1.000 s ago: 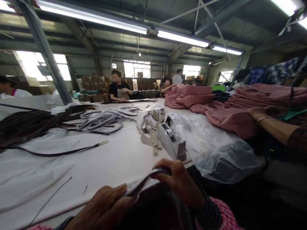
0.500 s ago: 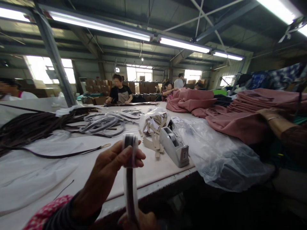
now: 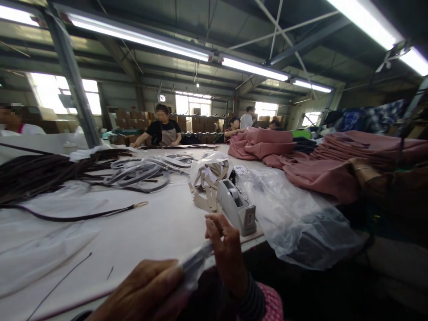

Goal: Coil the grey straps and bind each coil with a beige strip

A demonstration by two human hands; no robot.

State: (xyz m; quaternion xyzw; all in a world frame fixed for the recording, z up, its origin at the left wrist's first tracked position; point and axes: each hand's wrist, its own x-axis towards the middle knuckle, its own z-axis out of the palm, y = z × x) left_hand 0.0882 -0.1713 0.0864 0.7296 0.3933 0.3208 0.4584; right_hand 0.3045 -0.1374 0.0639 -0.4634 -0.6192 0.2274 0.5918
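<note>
My left hand (image 3: 143, 285) is closed around a dark strap in a clear plastic sleeve (image 3: 195, 265), at the bottom of the view. The sleeve slants up from its thumb towards my right hand (image 3: 227, 249), whose fingers are bent together by the sleeve's far end. Whether those fingertips hold anything is too blurred to tell. Just beyond my right hand stands a grey tape dispenser (image 3: 236, 207) near the table edge. Behind the dispenser, a clear bag (image 3: 210, 171) spills beige card strips (image 3: 207, 198).
Dark straps (image 3: 43, 178) lie heaped at the left, with plastic-wrapped coiled straps (image 3: 140, 171) beside them. Clear plastic sheeting (image 3: 301, 227) hangs over the table edge. Pink fabric (image 3: 368, 147) is piled at the right, where a co-worker's hand (image 3: 364, 174) rests. Other people stand across the table.
My left hand has come down towards me, tilting the wrapped strap from upright to slanting. My right hand has risen from the strap's lower end to beside the tape dispenser.
</note>
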